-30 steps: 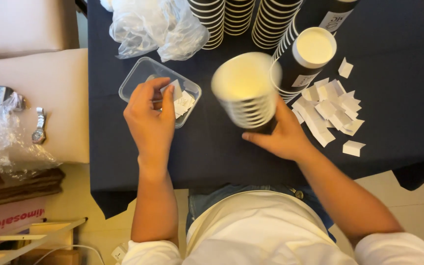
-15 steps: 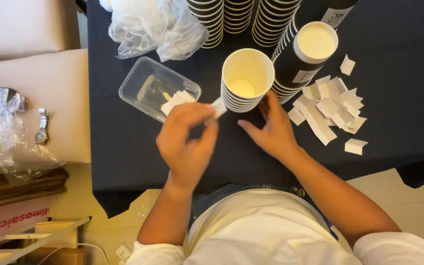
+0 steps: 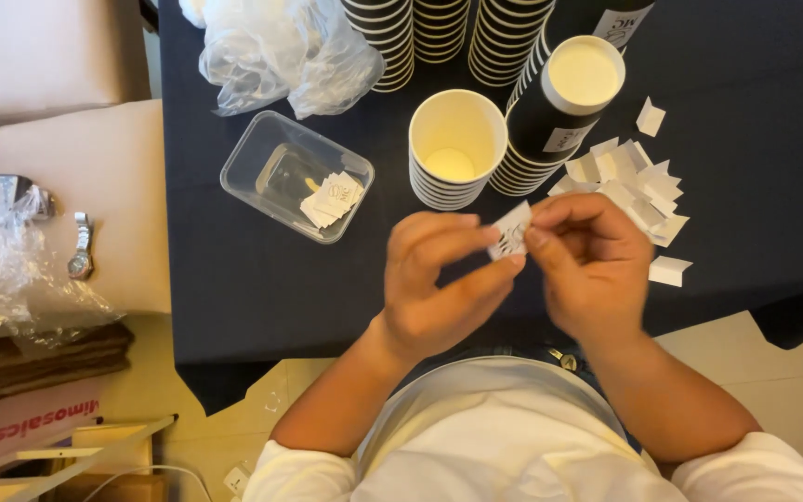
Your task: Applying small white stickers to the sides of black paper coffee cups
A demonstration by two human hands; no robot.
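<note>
I note the desk (image 3: 262, 307) first: a flat top under a dark navy cloth, matte and lightly creased, hanging over the near edge. On it, toward the far side, stand rows of stacked paper cups (image 3: 439, 33), dark outside with thin pale rings at each rim. Nearer me are two shorter stacks: an open cup stack (image 3: 457, 149) with a smooth cream interior, and just beside it, touching or nearly so, a tilted cup stack (image 3: 564, 107) bearing a small white label. A crumpled clear plastic bag (image 3: 285, 56) lies far left, glossy and wrinkled. A clear plastic tub (image 3: 295, 177), rectangular with rounded corners, holds a small heap of white slips. A loose pile of paper pieces (image 3: 634, 186) lies at right.

My left hand (image 3: 443, 284) and right hand (image 3: 587, 265) meet above the near edge of the desk, both closed in a fingertip pinch on one small white sticker (image 3: 511, 232), thin, flat and printed in black. It is held in the air in front of the open cup stack, touching no cup.

In my judgement the backing is being separated. Good handling calls for light pressure at opposite corners, a slow peel and fingers kept off the adhesive face; the frame is slightly blurred there, so I cannot confirm which layer each hand holds.
</note>
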